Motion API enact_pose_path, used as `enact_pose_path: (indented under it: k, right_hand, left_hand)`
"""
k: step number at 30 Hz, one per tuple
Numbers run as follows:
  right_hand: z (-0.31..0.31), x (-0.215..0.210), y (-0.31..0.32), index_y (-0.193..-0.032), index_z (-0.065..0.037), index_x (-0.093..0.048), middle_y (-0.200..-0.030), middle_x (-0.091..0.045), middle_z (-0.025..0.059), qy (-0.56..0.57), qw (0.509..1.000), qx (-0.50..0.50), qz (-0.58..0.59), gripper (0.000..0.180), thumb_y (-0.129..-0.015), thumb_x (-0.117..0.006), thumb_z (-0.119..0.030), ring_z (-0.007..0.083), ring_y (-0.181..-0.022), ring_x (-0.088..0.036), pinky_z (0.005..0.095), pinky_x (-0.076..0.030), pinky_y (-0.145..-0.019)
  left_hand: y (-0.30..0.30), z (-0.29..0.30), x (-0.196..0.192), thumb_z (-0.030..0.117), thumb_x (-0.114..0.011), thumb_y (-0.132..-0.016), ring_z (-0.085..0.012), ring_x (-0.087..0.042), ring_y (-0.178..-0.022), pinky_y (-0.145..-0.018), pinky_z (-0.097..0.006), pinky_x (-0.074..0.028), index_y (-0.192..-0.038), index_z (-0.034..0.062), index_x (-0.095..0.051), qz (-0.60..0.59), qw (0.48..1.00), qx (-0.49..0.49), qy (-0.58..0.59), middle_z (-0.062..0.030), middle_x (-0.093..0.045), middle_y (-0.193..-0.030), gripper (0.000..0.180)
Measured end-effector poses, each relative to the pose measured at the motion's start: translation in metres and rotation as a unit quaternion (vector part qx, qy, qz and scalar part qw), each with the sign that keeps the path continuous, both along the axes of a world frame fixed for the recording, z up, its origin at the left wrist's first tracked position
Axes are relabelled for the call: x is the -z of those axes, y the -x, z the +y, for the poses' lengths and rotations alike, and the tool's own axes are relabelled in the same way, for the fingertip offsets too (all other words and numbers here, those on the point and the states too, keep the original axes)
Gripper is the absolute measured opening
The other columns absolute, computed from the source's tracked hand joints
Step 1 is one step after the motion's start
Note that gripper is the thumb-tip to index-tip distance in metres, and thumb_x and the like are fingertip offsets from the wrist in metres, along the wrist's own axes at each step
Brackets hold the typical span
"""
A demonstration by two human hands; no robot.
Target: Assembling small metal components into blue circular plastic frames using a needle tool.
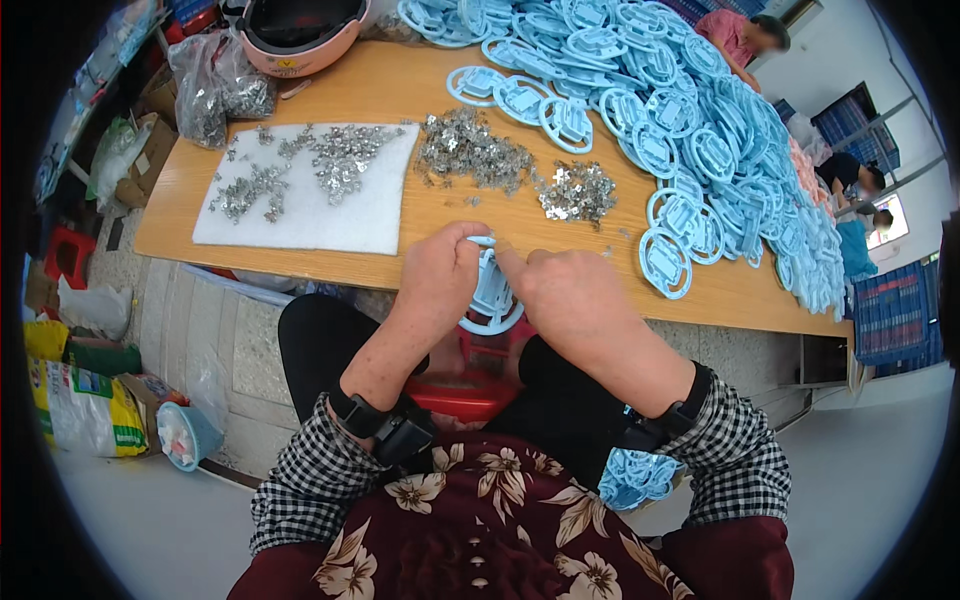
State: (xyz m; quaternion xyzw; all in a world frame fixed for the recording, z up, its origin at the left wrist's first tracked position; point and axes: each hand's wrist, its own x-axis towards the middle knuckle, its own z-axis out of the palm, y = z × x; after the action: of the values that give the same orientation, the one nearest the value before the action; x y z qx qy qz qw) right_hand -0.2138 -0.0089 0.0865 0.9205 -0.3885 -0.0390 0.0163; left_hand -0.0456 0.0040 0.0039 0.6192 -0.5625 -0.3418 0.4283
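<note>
Centre of the action: a light blue plastic ring piece (492, 296), held upright at the near edge of the wooden table (400, 95), right over the lap. The left hand (438, 275) is pinched on its left rim, thumb and fingers curled around the top, while the right hand (560, 290) grips it from the other side, index finger pressing on the upper edge. Both hands are clamped on that one piece, nearly knuckle to knuckle. Just beyond the fingers lie two heaps of small shiny metal clips (470, 148), with more scattered on a white foam pad (340, 215) to the left. To the right, a huge sprawl of matching blue rings (700, 150) runs along the table. A few more blue pieces (635, 478) rest on the lap by the right sleeve. A pink helmet (300, 35) sits at the far edge.
</note>
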Motion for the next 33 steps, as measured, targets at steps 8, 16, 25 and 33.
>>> enact_pose_path:
  k: [8,16,25,33]
  right_hand:
    - [0.005,0.024,0.022,-0.095,-0.002,-0.067,-0.075,-0.069,0.008,-0.145,0.914,0.203,-0.319,0.023,-0.097,-0.062,-0.024,0.0256,-0.066,-0.068,0.036,-0.051,-0.059]
    - [0.009,0.029,0.03,-0.095,-0.004,-0.063,-0.076,-0.062,-0.0021,-0.481,0.624,0.218,-0.576,0.027,-0.102,-0.061,-0.029,0.0043,-0.068,-0.056,0.021,-0.045,-0.061]
    - [0.027,0.02,0.009,-0.103,0.0,-0.064,-0.076,-0.062,-0.0031,-0.299,0.696,0.142,-0.637,0.02,-0.102,-0.061,-0.019,0.0021,-0.071,-0.053,0.0223,-0.044,-0.063]
    - [0.035,0.039,-0.011,-0.097,-0.001,-0.057,-0.061,-0.061,0.0017,-0.296,0.709,0.161,-0.619,0.011,-0.097,-0.065,-0.008,0.0048,-0.054,-0.059,0.0219,-0.043,-0.05]
  left_hand:
    - [-0.007,0.012,-0.004,0.011,-0.041,-0.098,-0.0091,-0.063,-0.084,-0.075,-0.024,-0.052,-0.124,-0.0023,-0.063,0.313,0.948,0.042,-0.047,-0.0056,-0.068,-0.099,0.037]
    - [-0.009,0.025,-0.01,0.012,-0.043,-0.099,-0.0087,-0.062,-0.085,-0.077,-0.023,-0.05,-0.135,-0.0024,-0.054,0.209,0.969,0.134,0.012,-0.0055,-0.066,-0.102,0.04]
    - [-0.014,0.032,-0.012,0.018,-0.049,-0.102,-0.0265,-0.069,-0.094,-0.077,-0.036,-0.057,-0.139,-0.0022,-0.048,0.308,0.932,0.181,-0.059,-0.0191,-0.065,-0.119,0.043]
    - [-0.005,0.044,-0.016,0.027,-0.049,-0.105,-0.022,-0.071,-0.082,-0.058,-0.03,-0.059,-0.134,0.003,-0.05,0.613,0.754,0.198,-0.132,-0.016,-0.067,-0.103,0.038]
